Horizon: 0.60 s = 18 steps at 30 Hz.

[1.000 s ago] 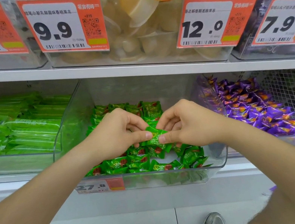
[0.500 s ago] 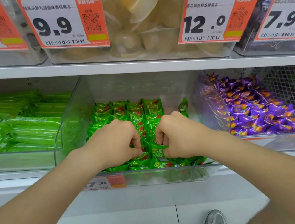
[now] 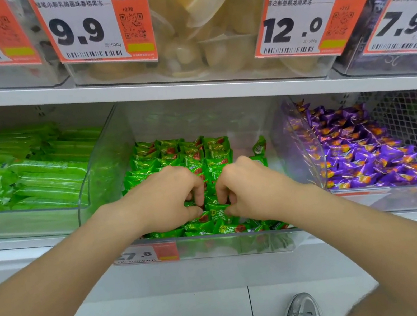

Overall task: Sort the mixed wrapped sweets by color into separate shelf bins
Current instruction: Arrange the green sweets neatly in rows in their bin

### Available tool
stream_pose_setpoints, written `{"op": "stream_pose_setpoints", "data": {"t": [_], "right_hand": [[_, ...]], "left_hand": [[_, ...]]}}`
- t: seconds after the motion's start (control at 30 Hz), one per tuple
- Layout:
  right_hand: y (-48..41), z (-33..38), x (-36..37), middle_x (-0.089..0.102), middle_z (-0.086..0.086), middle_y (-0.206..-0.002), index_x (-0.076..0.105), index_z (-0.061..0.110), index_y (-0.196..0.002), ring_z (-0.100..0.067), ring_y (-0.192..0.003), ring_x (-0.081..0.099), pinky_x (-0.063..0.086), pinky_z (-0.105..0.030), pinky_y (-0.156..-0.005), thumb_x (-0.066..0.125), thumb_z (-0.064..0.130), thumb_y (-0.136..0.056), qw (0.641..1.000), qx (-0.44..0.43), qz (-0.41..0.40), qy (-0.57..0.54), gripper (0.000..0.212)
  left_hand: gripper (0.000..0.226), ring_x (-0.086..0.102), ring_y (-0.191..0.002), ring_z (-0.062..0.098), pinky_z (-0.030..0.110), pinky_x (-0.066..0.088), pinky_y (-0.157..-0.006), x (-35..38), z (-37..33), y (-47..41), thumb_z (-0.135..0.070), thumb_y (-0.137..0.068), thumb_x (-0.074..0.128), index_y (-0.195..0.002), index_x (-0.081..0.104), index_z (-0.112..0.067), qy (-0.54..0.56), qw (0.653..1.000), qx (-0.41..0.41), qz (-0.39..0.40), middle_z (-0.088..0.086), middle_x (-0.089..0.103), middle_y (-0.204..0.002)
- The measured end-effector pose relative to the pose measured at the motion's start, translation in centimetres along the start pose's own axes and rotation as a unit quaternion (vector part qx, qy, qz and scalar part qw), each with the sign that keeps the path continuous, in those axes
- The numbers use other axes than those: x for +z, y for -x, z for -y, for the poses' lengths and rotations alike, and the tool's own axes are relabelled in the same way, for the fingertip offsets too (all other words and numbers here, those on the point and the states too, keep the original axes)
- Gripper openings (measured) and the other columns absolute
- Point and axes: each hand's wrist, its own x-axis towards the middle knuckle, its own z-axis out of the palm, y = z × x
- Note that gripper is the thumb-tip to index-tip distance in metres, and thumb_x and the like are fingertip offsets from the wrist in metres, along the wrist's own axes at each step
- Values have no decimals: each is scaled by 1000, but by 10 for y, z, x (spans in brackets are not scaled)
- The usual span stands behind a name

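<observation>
A clear middle bin (image 3: 259,245) on the lower shelf holds several small green wrapped sweets (image 3: 181,151) in rows. Both my hands are down inside it near the front. My left hand (image 3: 164,199) has its fingers curled and pinches a green sweet (image 3: 217,209) from the left. My right hand (image 3: 249,189) pinches the same sweet from the right, low among the others. One green sweet (image 3: 259,146) stands loose by the bin's right wall. The clear bin to the right (image 3: 404,200) is full of purple wrapped sweets (image 3: 368,154).
The left bin (image 3: 18,224) holds long green packets. The upper shelf (image 3: 189,86) carries clear bins of jelly cups with orange price tags (image 3: 94,24). A price tag (image 3: 146,253) hangs on the middle bin's front. My shoes (image 3: 303,314) show on the white floor.
Both hands have lowered the green sweet from above the pile down into the front of the middle bin and now hold it low among the other green sweets.
</observation>
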Motion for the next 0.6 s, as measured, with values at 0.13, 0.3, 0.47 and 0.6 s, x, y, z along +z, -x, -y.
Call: {"op": "stream_pose_setpoints", "data": {"t": [0.13,0.3,0.47,0.6], "right_hand": [[-1,-5,-11,62,12,-70,72,25,-85,-14,-77,65,60,-39,-71,92,35,-73,1000,1,2,-19,26],[12,-4,-21,69,14,-63,77,24,-78,1,-67,64,61,-35,-73,86,40,-80,997,-22,72,-19,18],[12,2,-10,61,17,-63,79,23,-88,-10,-76,64,61,-36,-74,90,37,-76,996,-14,93,1,21],[12,1,-12,64,17,-64,81,23,-91,6,-65,55,61,-36,-77,91,29,-74,995,-6,94,-25,21]], "left_hand": [[6,58,-85,3,39,56,-78,-1,-6,0,-33,-88,74,-92,70,-33,4,1000,12,-19,-14,60,-87],[4,58,-78,0,37,57,-73,2,-7,0,-28,-88,70,-87,68,-31,4,999,9,-32,-15,63,-79],[7,61,-74,-3,36,58,-70,4,-6,-1,-27,-85,70,-82,67,-33,14,1000,3,-23,-15,66,-73],[6,63,-73,-4,34,58,-71,2,-7,-1,-29,-85,71,-81,69,-32,26,1000,2,-14,-17,67,-72]]}}
